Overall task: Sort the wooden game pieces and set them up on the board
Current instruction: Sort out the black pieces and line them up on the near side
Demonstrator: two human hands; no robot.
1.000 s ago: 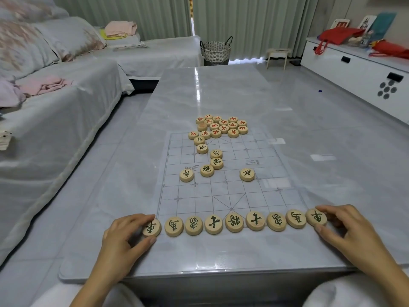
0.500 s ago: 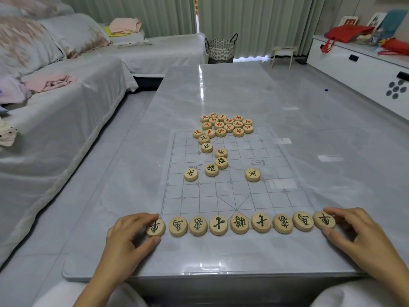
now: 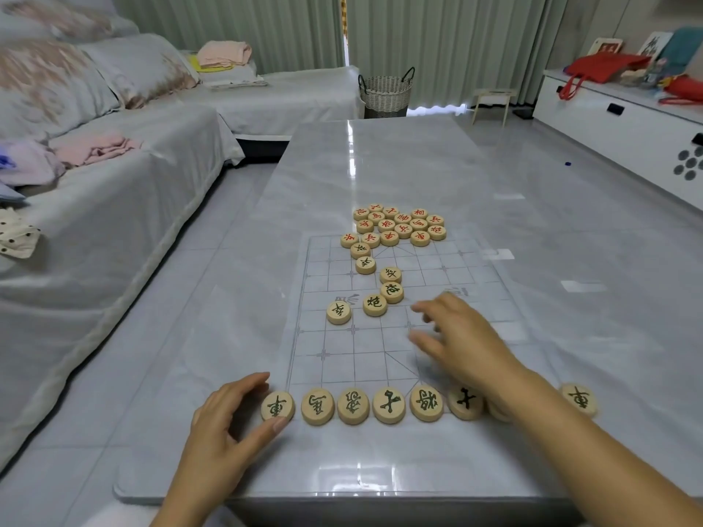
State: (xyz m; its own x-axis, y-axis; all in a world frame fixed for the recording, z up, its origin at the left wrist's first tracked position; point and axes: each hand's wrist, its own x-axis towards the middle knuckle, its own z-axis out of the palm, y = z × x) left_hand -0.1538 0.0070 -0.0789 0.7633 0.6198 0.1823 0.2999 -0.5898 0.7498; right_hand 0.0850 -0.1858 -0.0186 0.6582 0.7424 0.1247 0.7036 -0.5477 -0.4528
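Note:
A clear grid board (image 3: 384,348) lies on the grey table. A row of round wooden pieces with black marks lines its near edge. My left hand (image 3: 228,424) pinches the leftmost piece (image 3: 277,406) between thumb and fingers. My right hand (image 3: 460,340) hovers over the board's right middle with fingers spread, blurred, covering the spot where a loose piece lay. My forearm hides part of the row; the rightmost piece (image 3: 579,399) shows beyond it. Several loose black pieces (image 3: 374,305) dot the board. A cluster of red-marked pieces (image 3: 399,224) sits at the far edge.
The glossy table (image 3: 399,165) stretches far ahead. A covered sofa (image 3: 95,207) with folded clothes runs along the left. A woven basket (image 3: 386,91) stands beyond the table, a white cabinet (image 3: 624,127) with red bags at right.
My right hand left the rightmost row piece and moved forward over the board's middle. My left hand stayed on the leftmost piece.

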